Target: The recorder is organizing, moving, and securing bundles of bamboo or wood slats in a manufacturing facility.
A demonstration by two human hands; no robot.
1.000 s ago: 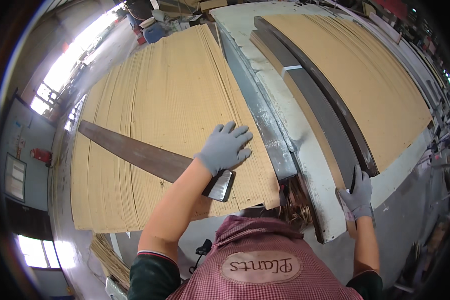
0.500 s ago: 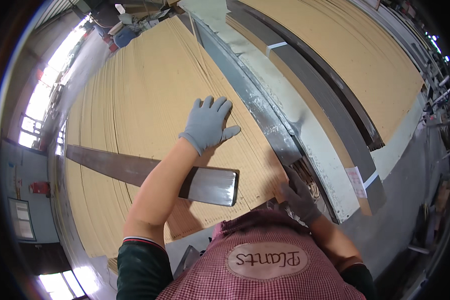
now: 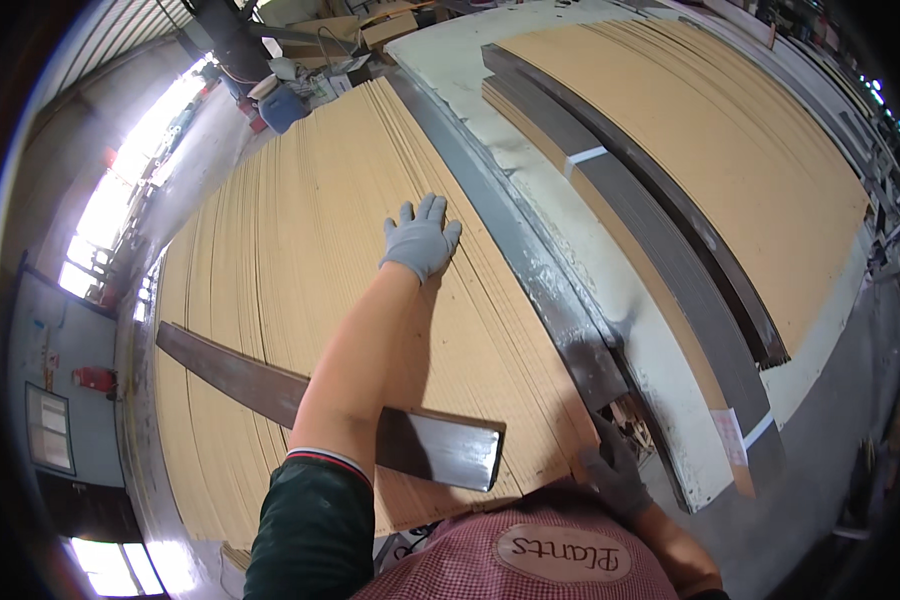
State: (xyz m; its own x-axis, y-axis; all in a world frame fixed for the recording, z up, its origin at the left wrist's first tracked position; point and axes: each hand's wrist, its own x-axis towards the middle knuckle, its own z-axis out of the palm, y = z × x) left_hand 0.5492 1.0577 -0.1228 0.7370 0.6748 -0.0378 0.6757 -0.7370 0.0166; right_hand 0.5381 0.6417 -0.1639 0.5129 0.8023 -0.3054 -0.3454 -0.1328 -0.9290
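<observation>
A broad set of long tan strips [image 3: 300, 220] lies side by side, with fine gaps between them. My left hand [image 3: 420, 245], in a grey glove, rests palm down on the strips near their right side, fingers spread. At their near right corner is my right hand [image 3: 618, 472], in a darker grey glove. Its thumb is at the strips' end and its fingers bend round the side, partly hidden. A dark flat bar [image 3: 232, 372] with a shiny end lies across the strips beneath my left forearm.
Right of the strips runs a pale worn table edge [image 3: 660, 375]. On it sit a banded bundle of dark-faced strips [image 3: 660, 240], a dark bar along its far side, and another wide tan stack [image 3: 710, 130]. Cartons [image 3: 390, 28] and a blue container [image 3: 283, 108] stand far off.
The view has shifted, so the stacks sit lower and further right. My left hand has slid farther forward along the strips, its arm straighter. My right hand stays at the near corner.
</observation>
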